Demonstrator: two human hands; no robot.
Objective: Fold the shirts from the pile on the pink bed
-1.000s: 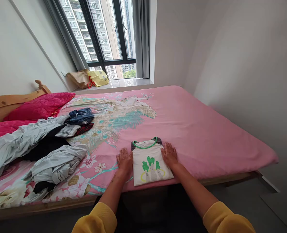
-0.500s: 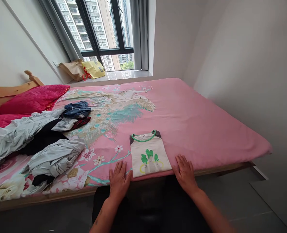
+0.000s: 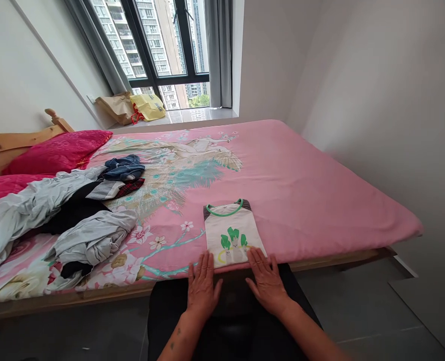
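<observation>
A folded T-shirt (image 3: 232, 225) lies flat near the front edge of the bed. It is cream with a green-trimmed neck, dark shoulders and a print of green-leaved vegetables. At its lower left corner is my left hand (image 3: 202, 286), palm down, fingers stretched out, fingertips at the shirt's edge. My right hand (image 3: 265, 278) lies with fingers extended over the shirt's lower right corner, covering part of the print. Neither hand grips anything.
A heap of loose clothes, with a grey garment (image 3: 96, 235) and blue denim (image 3: 124, 168), lies left on the pink bed sheet (image 3: 301, 190). Red pillows (image 3: 56, 153) rest by the wooden headboard (image 3: 19, 143). Bags (image 3: 149, 107) stand on the windowsill.
Both hands have moved inward: the left to the right and slightly down, the right to the left onto the shirt's lower corner. The shirt stays flat on the bed; the view has shifted slightly.
</observation>
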